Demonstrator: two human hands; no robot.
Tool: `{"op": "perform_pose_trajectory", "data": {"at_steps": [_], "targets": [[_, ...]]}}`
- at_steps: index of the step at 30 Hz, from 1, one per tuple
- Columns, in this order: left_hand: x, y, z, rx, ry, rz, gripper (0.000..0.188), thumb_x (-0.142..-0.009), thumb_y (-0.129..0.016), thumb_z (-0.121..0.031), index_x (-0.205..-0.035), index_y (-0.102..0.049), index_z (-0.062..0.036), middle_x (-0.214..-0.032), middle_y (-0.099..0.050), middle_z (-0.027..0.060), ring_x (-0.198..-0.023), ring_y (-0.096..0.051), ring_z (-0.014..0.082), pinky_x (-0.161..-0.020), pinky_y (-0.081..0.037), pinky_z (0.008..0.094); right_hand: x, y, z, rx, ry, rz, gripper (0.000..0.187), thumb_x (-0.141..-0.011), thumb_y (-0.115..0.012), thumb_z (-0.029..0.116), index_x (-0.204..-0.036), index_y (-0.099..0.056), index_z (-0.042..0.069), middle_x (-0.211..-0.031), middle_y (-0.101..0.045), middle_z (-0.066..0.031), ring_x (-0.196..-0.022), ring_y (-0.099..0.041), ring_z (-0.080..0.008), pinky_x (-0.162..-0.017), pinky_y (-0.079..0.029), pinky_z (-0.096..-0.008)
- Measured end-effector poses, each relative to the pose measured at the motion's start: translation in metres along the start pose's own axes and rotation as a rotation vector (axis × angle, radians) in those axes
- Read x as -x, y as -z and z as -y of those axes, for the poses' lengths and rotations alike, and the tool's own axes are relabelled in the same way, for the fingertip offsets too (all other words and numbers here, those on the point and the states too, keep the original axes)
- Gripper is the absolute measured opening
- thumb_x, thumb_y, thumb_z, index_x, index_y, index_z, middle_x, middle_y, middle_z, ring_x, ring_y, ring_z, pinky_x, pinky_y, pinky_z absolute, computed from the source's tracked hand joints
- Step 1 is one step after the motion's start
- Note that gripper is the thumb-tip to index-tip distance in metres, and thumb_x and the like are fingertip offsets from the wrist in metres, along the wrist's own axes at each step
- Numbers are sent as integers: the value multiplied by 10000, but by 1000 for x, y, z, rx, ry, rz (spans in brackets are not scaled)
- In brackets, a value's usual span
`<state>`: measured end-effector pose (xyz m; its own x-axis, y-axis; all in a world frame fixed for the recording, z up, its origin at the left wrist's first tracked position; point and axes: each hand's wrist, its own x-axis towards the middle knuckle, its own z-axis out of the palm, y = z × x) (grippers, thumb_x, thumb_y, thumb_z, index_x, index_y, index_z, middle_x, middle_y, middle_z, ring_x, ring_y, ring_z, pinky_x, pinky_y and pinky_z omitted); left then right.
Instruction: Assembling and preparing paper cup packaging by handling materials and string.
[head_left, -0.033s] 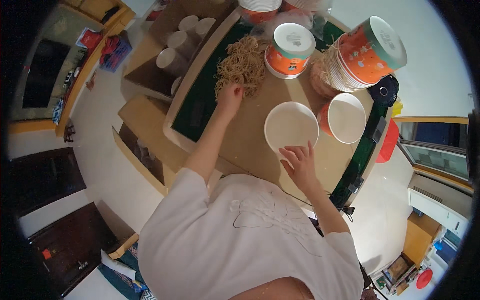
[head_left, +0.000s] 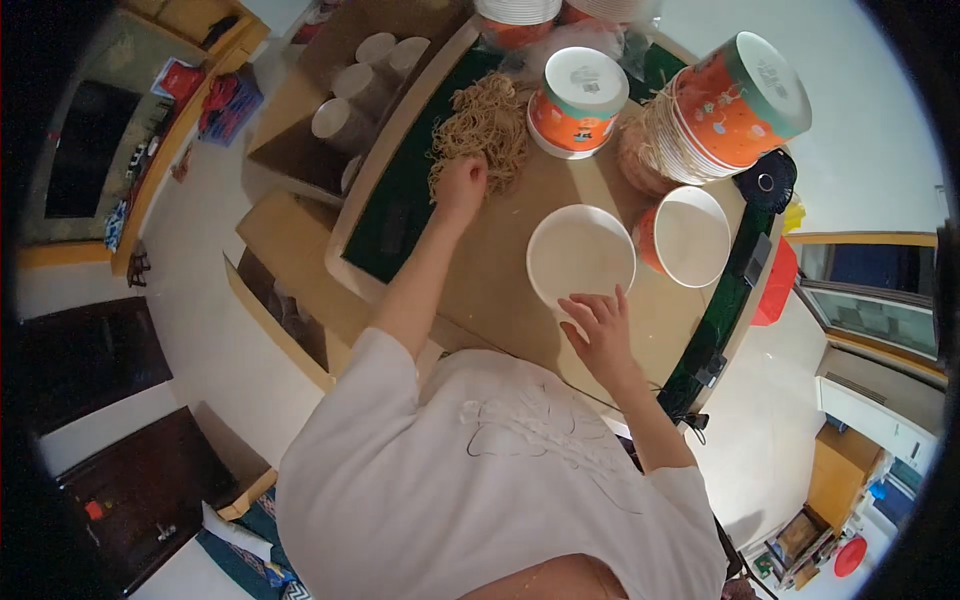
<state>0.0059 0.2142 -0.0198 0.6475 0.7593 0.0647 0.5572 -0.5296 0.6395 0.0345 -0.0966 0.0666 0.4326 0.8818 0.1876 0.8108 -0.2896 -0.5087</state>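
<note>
A heap of tangled tan strands (head_left: 488, 125), like twine or thin bands, lies at the far left of the table. My left hand (head_left: 461, 188) touches its near edge with fingers curled together; whatever is between them is hidden. In front of me stands a white-lined paper tub (head_left: 581, 258), its opening facing up. My right hand (head_left: 600, 325) is at its near rim, fingers spread and holding nothing. Beside it on the right sits another paper tub (head_left: 692, 237), orange outside and tilted toward me.
An upturned orange-and-green tub (head_left: 585, 90) stands behind. At right leans a tall nested stack of tubs (head_left: 735, 105) with tan strands around it. More tub stacks (head_left: 520, 12) are at the far edge. A cardboard box (head_left: 290, 135) of wrapped white cups stands left of the table.
My left hand has shifted slightly forward into the tan strands, its fingers curling more. My right hand stays in nearly the same place at the tub's rim.
</note>
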Motion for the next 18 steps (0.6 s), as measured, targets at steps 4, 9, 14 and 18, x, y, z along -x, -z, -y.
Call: {"op": "perform_pose_trajectory", "data": {"at_steps": [4, 9, 14, 18], "targets": [[-61, -13, -20, -174, -85, -125, 186, -802, -622, -226, -871, -670, -59, -903, -617, 160, -867, -598, 310, -747, -479, 409, 13, 16, -3, -136, -107, -115, 236, -753, -636, 30, -970, -625, 122, -900, -602, -46, -888, -556, -245, -979, -329, -501], [-92, -44, -19, -276, 13, -56, 188, -796, -624, -191, -949, -638, -81, -942, -593, 149, -948, -560, 318, -801, -466, 422, 41, 26, -16, -136, -229, -218, 178, -754, -630, -16, -900, -645, 86, -853, -614, -75, -823, -570, -278, -908, -393, -489], [-109, -43, -12, -290, -110, -226, 368, -787, -624, -115, -1137, -516, -88, -1076, -515, 165, -1035, -482, 359, -833, -443, 440, 57, 22, -19, -108, -276, -255, 174, -737, -628, -24, -881, -639, 72, -808, -610, -76, -803, -565, -277, -855, -423, -440], [-131, -38, -9, -430, -192, -137, 266, -794, -627, -155, -1044, -581, -75, -1022, -538, 158, -1050, -473, 352, -836, -439, 437, 61, 14, -16, -129, -289, -242, 176, -739, -633, -21, -886, -644, 74, -802, -612, -79, -801, -570, -282, -848, -430, -443]]}}
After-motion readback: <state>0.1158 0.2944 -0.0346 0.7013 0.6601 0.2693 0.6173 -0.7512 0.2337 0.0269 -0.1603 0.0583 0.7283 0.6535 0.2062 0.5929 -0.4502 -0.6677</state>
